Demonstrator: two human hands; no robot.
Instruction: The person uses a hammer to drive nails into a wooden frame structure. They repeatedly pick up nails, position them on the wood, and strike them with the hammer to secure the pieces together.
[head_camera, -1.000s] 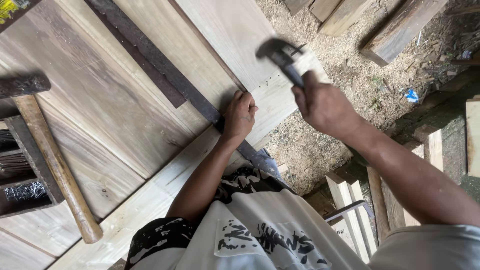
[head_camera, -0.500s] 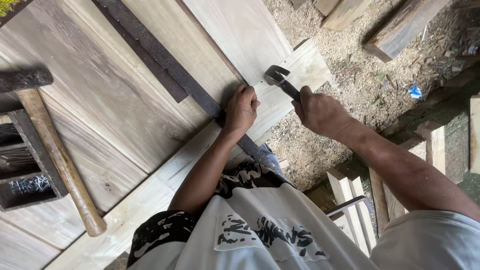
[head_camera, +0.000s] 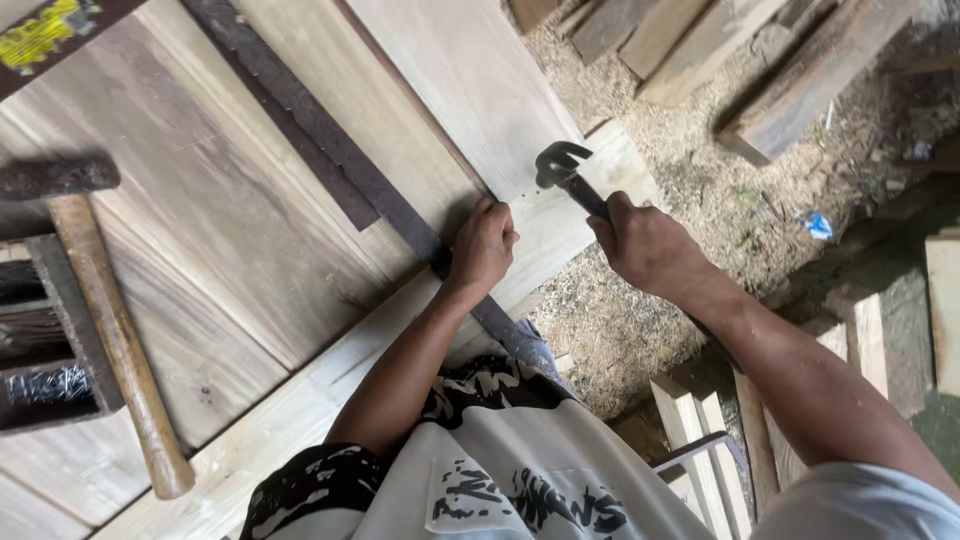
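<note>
Steel makes the claw hammer look heavy at its head and fully stiff, so in my judgement it handles best from far down the handle, where the right hand is closed around it now. The dark head, claw side up, hangs just above the pale cross board, near the joint with the wide plank. The left hand rests on this joint with fingers curled; whether it pinches a nail I cannot tell, because the fingertips cover that spot. The boards seem stiff and rather heavy, with dry surfaces that should not slip. A long dark metal bar lies across the bench and passes under the left wrist, so its lower part is partly hidden. At the left lies a mallet with wooden handle, its head partly in shadow. Most of the hammer handle stays hidden inside the right fist.
</note>
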